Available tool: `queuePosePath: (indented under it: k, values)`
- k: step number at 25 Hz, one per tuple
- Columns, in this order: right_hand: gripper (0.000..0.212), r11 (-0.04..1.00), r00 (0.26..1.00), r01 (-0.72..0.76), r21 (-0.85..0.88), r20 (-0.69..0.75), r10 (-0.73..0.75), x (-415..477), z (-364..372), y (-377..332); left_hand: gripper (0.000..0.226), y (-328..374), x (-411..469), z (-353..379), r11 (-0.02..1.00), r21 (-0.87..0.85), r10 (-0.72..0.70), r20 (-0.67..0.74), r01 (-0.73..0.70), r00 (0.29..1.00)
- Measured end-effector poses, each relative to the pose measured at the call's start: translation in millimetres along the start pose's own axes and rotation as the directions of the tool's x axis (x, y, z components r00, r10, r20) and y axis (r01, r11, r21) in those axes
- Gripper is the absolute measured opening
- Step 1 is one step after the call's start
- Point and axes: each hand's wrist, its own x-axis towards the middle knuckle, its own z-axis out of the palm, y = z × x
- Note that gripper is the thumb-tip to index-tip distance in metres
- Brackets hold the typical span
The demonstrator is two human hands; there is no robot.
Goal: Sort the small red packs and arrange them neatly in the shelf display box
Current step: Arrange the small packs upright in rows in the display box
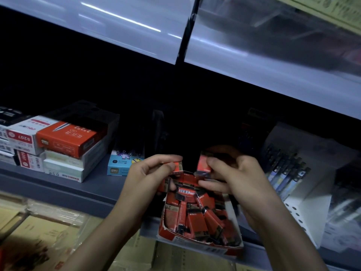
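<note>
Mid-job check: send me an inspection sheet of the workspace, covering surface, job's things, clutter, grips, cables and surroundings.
surface: grey shelf; the display box sits at its front edge.
job's things: display box holds small red packs lying jumbled, not in rows.
clutter: stacked boxes at left, light blue box next to them, pen rack at right.
grips: left hand pinches a red pack; right hand pinches a second pack, both over the box's far end.
cables: nothing seen.
surroundings: upper shelf with a glossy front strip; cardboard cartons below; dim light.
</note>
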Motion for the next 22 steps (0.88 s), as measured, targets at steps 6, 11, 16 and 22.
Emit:
queuePosePath:
  k: [6,11,16,22]
  values:
    - [0.021,0.872,0.993,0.021,-0.489,-0.094,-0.077,-5,-22,-5,0.021,0,-1,-1,1.000,-0.009,-0.013,-0.027,0.013,1.000]
    - [0.012,0.657,0.965,0.018,-0.754,-0.159,-0.209,3,-16,12,0.022,0,-1,1,1.000,-0.010,-0.012,-0.040,0.012,0.999]
    - [0.012,0.650,0.968,0.025,-0.760,-0.144,-0.206,8,-14,21,0.022,0,-1,1,1.000,-0.013,-0.017,-0.041,0.017,0.999]
    - [0.025,0.636,0.969,-0.032,-0.771,-0.179,-0.169,15,-10,28,0.022,0,-2,1,1.000,-0.012,0.000,-0.040,0.000,0.999]
